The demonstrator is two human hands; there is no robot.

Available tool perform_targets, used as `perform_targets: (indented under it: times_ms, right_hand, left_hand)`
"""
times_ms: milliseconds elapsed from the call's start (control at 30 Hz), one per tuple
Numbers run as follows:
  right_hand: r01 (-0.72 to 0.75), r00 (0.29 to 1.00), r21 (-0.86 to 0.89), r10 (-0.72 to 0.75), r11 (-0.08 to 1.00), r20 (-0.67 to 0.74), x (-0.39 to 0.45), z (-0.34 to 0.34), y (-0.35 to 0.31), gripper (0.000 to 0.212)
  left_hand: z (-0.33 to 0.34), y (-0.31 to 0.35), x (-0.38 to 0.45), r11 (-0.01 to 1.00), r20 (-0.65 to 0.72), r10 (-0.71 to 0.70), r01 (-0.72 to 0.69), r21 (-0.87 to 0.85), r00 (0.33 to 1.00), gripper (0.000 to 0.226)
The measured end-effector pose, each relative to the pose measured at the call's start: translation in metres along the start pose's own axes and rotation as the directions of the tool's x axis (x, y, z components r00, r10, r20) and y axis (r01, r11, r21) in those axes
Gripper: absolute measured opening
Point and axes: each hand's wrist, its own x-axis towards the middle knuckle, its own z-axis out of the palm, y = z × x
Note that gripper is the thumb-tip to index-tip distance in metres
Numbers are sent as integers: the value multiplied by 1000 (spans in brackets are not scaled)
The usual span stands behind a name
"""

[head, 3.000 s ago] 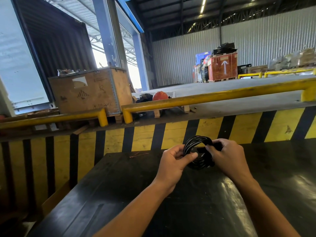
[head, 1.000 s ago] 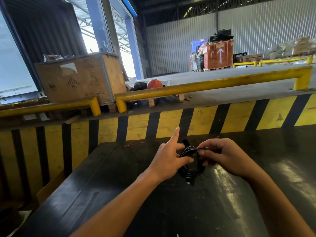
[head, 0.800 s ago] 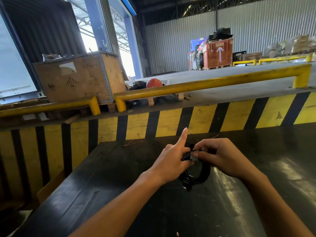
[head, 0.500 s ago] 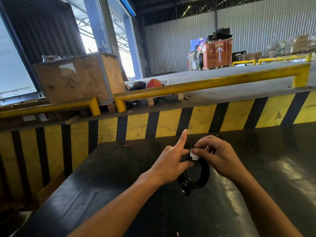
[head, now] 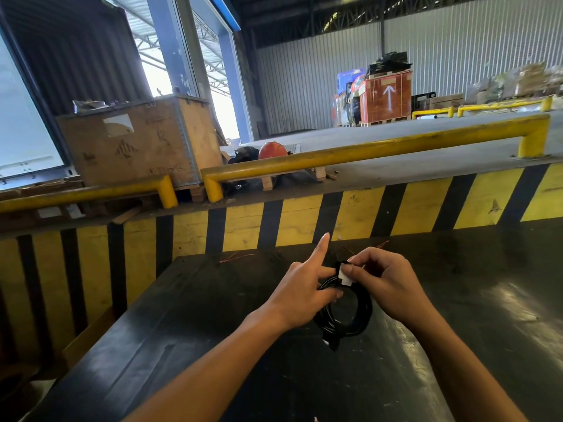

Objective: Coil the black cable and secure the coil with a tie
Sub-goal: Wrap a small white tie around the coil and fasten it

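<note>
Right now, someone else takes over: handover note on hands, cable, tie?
Left hand: grips the coiled black cable at its left side, index finger pointing up.
Right hand: pinches the small white tie at the top of the coil.
The coil is held over the black tabletop; whether it rests on it is unclear.
Done: cable is coiled.
Left: finish closing the tie around the bundle; whether it is fastened cannot be told.

White up-arrow on red crate (head: pixel 385 99); no legible text.
</note>
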Motion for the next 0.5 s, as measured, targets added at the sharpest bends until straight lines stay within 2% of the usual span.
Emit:
perform_targets:
  times_ms: [367, 500]
  right_hand:
    - [-173, 972, 118, 151, 978, 178, 1, -2, 2, 8]
    - [-205, 960, 106, 178, 973, 216, 1, -2, 2, 8]
  left_hand:
    - [-2, -2, -4, 1000, 126, 3, -7, 30, 992, 94]
    - [-2, -8, -3, 999, 164, -7, 1, 38, 987, 93]
